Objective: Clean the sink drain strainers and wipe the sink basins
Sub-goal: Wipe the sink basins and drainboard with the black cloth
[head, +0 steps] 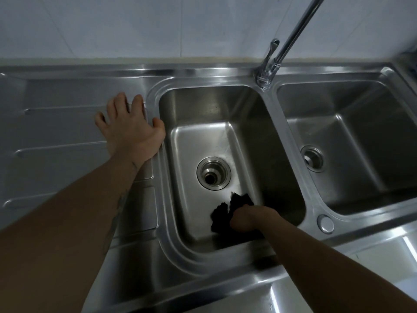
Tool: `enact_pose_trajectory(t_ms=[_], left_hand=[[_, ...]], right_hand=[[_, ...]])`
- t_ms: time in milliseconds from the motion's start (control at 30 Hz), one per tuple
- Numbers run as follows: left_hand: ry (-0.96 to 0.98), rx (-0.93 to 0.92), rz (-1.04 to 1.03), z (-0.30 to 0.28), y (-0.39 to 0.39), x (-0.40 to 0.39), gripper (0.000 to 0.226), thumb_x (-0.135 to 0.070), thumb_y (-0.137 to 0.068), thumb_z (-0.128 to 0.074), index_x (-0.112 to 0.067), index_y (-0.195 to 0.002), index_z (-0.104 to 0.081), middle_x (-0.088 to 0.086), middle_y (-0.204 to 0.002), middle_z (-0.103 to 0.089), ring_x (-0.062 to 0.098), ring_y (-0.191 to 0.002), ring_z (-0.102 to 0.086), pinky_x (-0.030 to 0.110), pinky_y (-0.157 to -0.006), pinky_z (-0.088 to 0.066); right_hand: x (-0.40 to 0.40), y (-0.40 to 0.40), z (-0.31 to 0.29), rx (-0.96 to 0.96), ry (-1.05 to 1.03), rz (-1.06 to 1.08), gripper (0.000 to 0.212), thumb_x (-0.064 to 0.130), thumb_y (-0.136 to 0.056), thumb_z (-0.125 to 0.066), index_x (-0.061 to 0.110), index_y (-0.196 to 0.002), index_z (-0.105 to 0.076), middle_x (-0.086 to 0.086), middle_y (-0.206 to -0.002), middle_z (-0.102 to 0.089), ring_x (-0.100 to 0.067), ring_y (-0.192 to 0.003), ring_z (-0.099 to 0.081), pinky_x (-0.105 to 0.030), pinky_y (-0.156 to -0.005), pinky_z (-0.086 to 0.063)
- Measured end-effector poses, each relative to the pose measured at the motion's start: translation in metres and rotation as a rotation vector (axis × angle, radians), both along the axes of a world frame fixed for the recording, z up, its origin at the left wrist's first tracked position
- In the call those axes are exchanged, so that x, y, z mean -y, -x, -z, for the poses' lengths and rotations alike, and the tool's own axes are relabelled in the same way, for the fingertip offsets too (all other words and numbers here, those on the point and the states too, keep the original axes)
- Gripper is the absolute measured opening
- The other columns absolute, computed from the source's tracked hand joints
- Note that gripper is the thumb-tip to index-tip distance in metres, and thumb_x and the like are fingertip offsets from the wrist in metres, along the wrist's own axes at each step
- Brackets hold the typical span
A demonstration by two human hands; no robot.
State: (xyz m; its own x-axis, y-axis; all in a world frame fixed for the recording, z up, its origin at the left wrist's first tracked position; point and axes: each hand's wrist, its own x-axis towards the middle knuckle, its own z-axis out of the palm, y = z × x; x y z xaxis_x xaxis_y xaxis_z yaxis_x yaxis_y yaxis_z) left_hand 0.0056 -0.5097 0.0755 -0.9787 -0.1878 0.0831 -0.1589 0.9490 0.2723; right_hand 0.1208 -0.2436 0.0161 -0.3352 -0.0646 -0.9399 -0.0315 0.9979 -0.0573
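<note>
A stainless double sink fills the view. In the left basin (203, 141) the round drain (213, 173) stands open, with no strainer in it. My right hand (250, 219) grips a black cloth (222, 211) pressed on the basin floor just below and right of that drain. My left hand (129, 125) lies flat, fingers spread, on the ribbed drainboard (67, 132) beside the basin's left rim. The right basin (361, 150) has a strainer (312, 159) seated in its drain.
A chrome tap (270, 66) with a long spout rises from the divider between the two basins. A round metal cap (325, 223) sits on the front rim between them. White tiled wall (158, 26) runs behind.
</note>
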Motion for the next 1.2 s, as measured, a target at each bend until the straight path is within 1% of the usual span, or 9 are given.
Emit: enact_pose_trajectory(t_ms=[100,167,267,333,533,767,933,1100,1200], left_hand=[[0.01,-0.007,-0.001,0.001,0.002,-0.001,0.063,-0.052,-0.084,-0.042,-0.025,-0.141,-0.036,0.011,-0.154,-0.027,0.035,-0.145,-0.021,0.061,-0.112,-0.017],[0.007,-0.013,-0.014,0.003,0.002,0.0,0.064,-0.052,-0.084,-0.043,-0.025,-0.141,-0.036,0.011,-0.154,-0.028,0.034,-0.145,-0.021,0.061,-0.112,-0.017],[0.008,-0.008,-0.014,0.004,0.002,0.0,0.064,-0.053,-0.085,-0.043,-0.026,-0.142,-0.035,0.011,-0.155,-0.027,0.033,-0.146,-0.02,0.061,-0.113,-0.016],[0.012,-0.01,-0.009,0.004,0.003,0.001,0.063,-0.053,-0.085,-0.043,-0.026,-0.141,-0.035,0.011,-0.155,-0.027,0.034,-0.146,-0.021,0.061,-0.113,-0.016],[0.017,-0.027,-0.009,0.002,0.002,-0.001,0.061,-0.05,-0.087,-0.047,-0.025,-0.142,-0.036,0.012,-0.155,-0.028,0.033,-0.146,-0.022,0.061,-0.114,-0.018],[0.015,-0.065,-0.016,0.005,0.002,0.0,0.061,-0.049,-0.087,-0.047,-0.026,-0.142,-0.038,0.011,-0.154,-0.031,0.033,-0.144,-0.026,0.061,-0.114,-0.019],[0.011,-0.115,-0.031,0.009,0.002,-0.001,0.061,-0.05,-0.081,-0.042,-0.026,-0.136,-0.045,0.011,-0.149,-0.038,0.033,-0.14,-0.033,0.061,-0.11,-0.022],[0.001,-0.107,-0.014,0.008,0.005,0.0,0.06,-0.051,-0.082,-0.041,-0.027,-0.137,-0.042,0.011,-0.148,-0.036,0.033,-0.14,-0.032,0.062,-0.109,-0.024],[0.019,-0.079,-0.008,0.011,0.001,0.001,0.057,-0.048,-0.088,-0.049,-0.026,-0.139,-0.039,0.013,-0.15,-0.033,0.035,-0.141,-0.03,0.063,-0.11,-0.024]], right_hand=[[0.03,-0.001,-0.011,-0.046,0.09,-0.068,0.052,0.031,-0.103,-0.036,0.004,-0.146,-0.042,-0.017,-0.156,-0.037,-0.031,-0.143,-0.035,-0.036,-0.115,-0.026],[0.05,-0.006,-0.009,-0.034,0.164,-0.074,0.049,0.025,-0.101,-0.04,0.005,-0.145,-0.044,-0.021,-0.154,-0.038,-0.034,-0.14,-0.038,-0.039,-0.115,-0.03],[0.073,-0.012,0.003,-0.012,0.249,-0.184,0.057,0.021,-0.1,-0.041,0.007,-0.154,-0.028,-0.025,-0.162,-0.012,-0.039,-0.149,-0.013,-0.045,-0.12,-0.014],[0.078,-0.012,0.011,-0.057,0.262,-0.247,0.07,0.026,-0.098,-0.047,0.014,-0.158,-0.013,-0.017,-0.165,0.01,-0.042,-0.15,0.007,-0.053,-0.12,-0.009],[0.071,0.011,0.046,-0.412,0.27,-0.422,0.091,0.046,-0.091,-0.058,0.018,-0.158,-0.003,-0.009,-0.165,0.016,-0.039,-0.151,0.007,-0.055,-0.121,-0.01],[0.084,0.097,0.07,-0.681,0.25,-0.1,0.077,0.046,-0.098,-0.04,0.021,-0.158,-0.001,-0.01,-0.166,0.013,-0.036,-0.152,0.009,-0.054,-0.121,0.001],[0.012,0.128,0.062,-0.708,0.046,0.072,0.079,0.045,-0.096,-0.043,0.019,-0.159,-0.003,-0.011,-0.166,0.006,-0.036,-0.152,0.002,-0.053,-0.122,-0.003],[-0.022,0.088,0.045,-0.653,0.041,0.08,0.076,0.038,-0.097,-0.045,0.011,-0.158,-0.008,-0.018,-0.165,0.001,-0.036,-0.151,-0.005,-0.046,-0.123,-0.01],[-0.017,0.046,0.054,-0.582,0.065,0.083,0.08,0.035,-0.094,-0.046,0.01,-0.158,-0.005,-0.019,-0.165,0.005,-0.036,-0.152,0.0,-0.046,-0.124,-0.007]])
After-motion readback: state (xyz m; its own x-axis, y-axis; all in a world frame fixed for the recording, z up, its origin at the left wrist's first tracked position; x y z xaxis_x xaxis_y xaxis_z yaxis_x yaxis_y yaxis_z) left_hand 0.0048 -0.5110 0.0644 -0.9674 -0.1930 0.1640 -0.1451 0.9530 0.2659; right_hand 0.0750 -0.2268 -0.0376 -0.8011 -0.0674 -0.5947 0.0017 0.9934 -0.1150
